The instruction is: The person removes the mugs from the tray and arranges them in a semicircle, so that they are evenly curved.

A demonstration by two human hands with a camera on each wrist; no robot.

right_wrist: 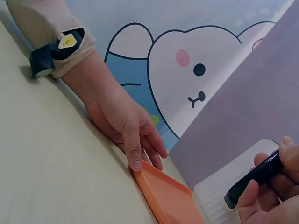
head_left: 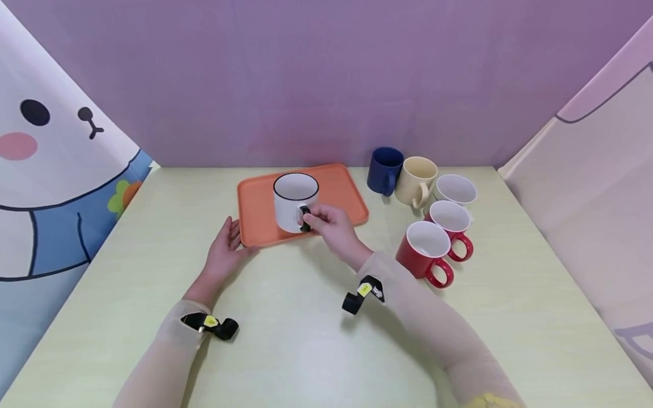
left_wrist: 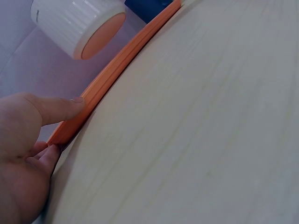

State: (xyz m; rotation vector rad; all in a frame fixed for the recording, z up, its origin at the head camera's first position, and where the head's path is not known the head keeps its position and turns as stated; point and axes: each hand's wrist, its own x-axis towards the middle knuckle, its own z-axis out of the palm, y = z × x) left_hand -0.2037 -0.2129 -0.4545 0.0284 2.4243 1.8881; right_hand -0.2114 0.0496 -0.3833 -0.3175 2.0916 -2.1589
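Observation:
A white mug (head_left: 287, 209) with a black rim is over the orange tray (head_left: 342, 195). My right hand (head_left: 334, 229) pinches its black handle (right_wrist: 254, 179) between thumb and fingers. In the left wrist view the mug's underside (left_wrist: 103, 37) shows above the tray's rim, tinted orange. My left hand (head_left: 224, 252) holds the tray's near left corner, thumb (left_wrist: 60, 109) along the front edge and fingers around the left side. The right wrist view shows that thumb right at the corner.
To the tray's right stand a dark blue mug (head_left: 384, 173), a cream mug (head_left: 410, 187), a white mug (head_left: 456, 190) and two red mugs (head_left: 415, 258), close together. Behind the table rises a purple cloth wall (head_left: 326, 85); a printed cloth (head_left: 61, 158) hangs at the left.

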